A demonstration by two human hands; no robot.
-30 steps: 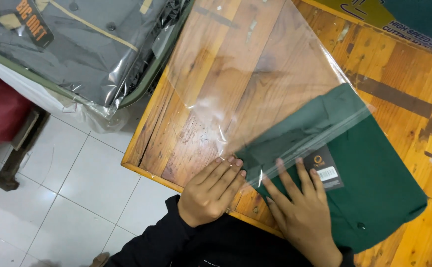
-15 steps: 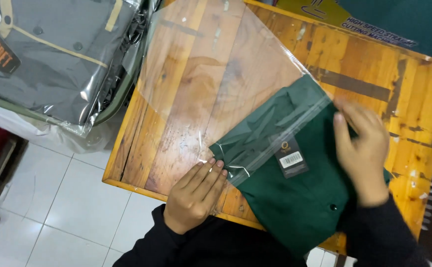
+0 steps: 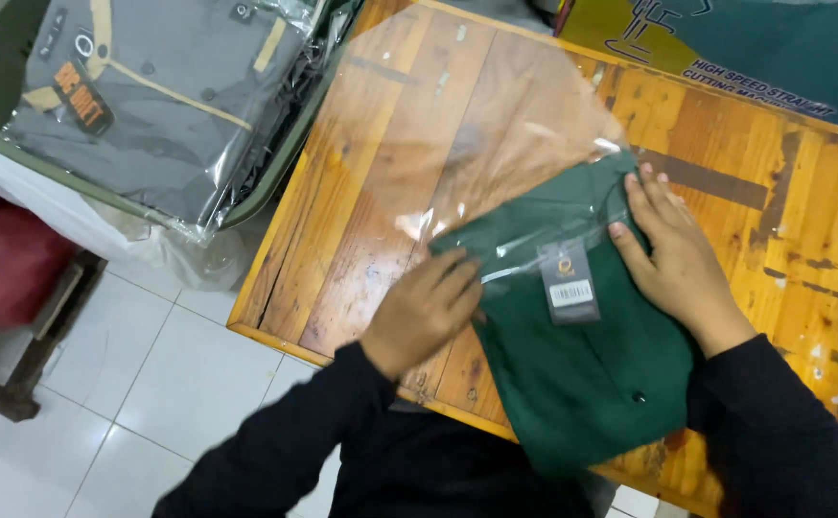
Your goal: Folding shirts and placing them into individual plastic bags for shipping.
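A folded dark green garment (image 3: 587, 374) lies on the wooden table (image 3: 803, 249), its far end inside the mouth of a clear plastic bag (image 3: 457, 144) that stretches away across the tabletop. A grey hang tag (image 3: 570, 283) sits on the garment. My left hand (image 3: 424, 312) rests palm down on the bag's open edge at the garment's left corner. My right hand (image 3: 673, 254) lies flat along the garment's right side, fingers pointing towards the bag. Both sleeves are black.
A bin at upper left holds grey garments wrapped in clear plastic (image 3: 160, 96). A green and yellow box (image 3: 726, 48) stands at the table's far edge. White floor tiles (image 3: 141, 384) lie below the table's near-left edge, with a red seat (image 3: 2, 269) at the far left.
The green garment has slid further into the bag's mouth. My right hand moved from the garment's near end to its right side. My left hand stays on the bag's edge.
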